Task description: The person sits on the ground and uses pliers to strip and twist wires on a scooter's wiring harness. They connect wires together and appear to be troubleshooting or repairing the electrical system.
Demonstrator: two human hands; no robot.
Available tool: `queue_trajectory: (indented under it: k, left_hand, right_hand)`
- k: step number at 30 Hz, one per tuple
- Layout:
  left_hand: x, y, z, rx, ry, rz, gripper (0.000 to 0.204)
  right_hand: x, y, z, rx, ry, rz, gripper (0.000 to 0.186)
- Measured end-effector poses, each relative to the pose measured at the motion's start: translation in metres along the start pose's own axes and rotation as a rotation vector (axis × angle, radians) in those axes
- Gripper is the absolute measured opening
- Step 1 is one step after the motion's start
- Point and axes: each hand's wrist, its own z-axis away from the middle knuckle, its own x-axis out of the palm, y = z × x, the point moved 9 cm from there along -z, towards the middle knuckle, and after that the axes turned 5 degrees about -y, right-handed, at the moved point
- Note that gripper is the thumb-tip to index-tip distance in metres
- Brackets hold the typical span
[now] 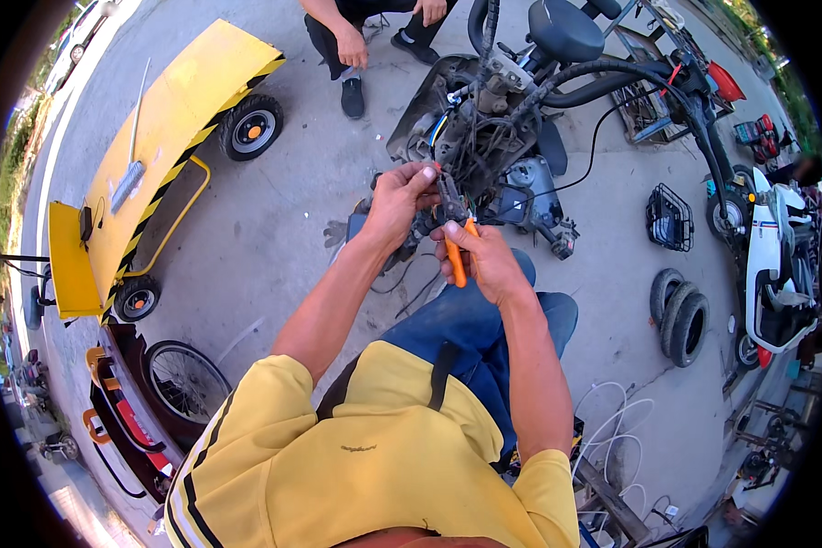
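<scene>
My left hand (402, 196) has its fingers closed at the pliers' jaws, pinching a small red piece (437, 168) that looks like a wire or connector; its exact shape is hard to make out. My right hand (475, 256) grips pliers (458, 256) with orange handles and dark jaws, pointed up toward that red piece. Just beyond both hands is a partly stripped scooter (475, 128) with exposed wiring, dark tubing and a black seat (566, 32). Loose housing parts (527, 196) lie beside it, and a dark glove (335, 233) is on the ground left of my hands.
A crouching person (347, 41) is opposite me. A yellow cart (192, 82) with a brush stands left, a bicycle wheel (187, 384) lower left. Tires (685, 324), a wire basket (669, 219), a white scooter (772, 274) and coiled white tubing (616, 411) are at right.
</scene>
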Motion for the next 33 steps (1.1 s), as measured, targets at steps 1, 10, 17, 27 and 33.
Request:
queue_trajectory:
  k: [1,10,17,27,33]
  left_hand:
    - [0.0003,0.0003,0.0003,-0.002,0.002,-0.003,0.025]
    - [-0.0016,-0.0027,-0.0033,0.009,-0.014,0.003,0.021]
    - [0.0008,-0.0039,-0.0055,0.018,-0.03,0.03,0.019]
    - [0.002,0.0009,-0.0023,-0.003,-0.021,0.021,0.019]
    - [-0.0019,-0.0006,-0.0042,-0.019,0.001,0.016,0.021]
  right_hand:
    - [0.0002,0.0002,-0.0006,0.003,-0.003,-0.007,0.038]
    - [0.004,-0.0001,-0.0009,0.021,-0.04,-0.093,0.037]
    - [0.0029,0.0014,-0.0007,0.033,-0.05,-0.14,0.037]
    - [0.0028,0.0035,-0.0022,0.057,-0.058,-0.139,0.034]
    - [0.003,0.0046,-0.0031,0.069,-0.056,-0.129,0.031]
